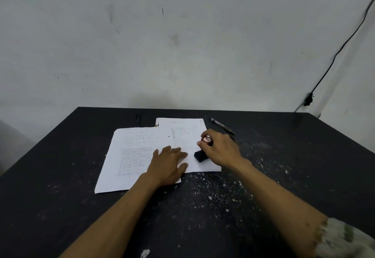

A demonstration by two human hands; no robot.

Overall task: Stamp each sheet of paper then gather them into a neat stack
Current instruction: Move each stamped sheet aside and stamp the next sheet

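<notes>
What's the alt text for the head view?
The right hand presses a stamp onto the right sheet while the left hand lies flat across both sheets. The left sheet overlaps it on a black table; a pen lies behind.

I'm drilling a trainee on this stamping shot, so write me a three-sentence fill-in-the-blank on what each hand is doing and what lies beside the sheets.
1. The right hand grips a ____ with a red knob, its black base on the right sheet.
2. The left hand lies ____ across the left sheet.
3. A ____ lies on the black table beyond the right hand.

Missing words: stamp; flat; pen
</notes>
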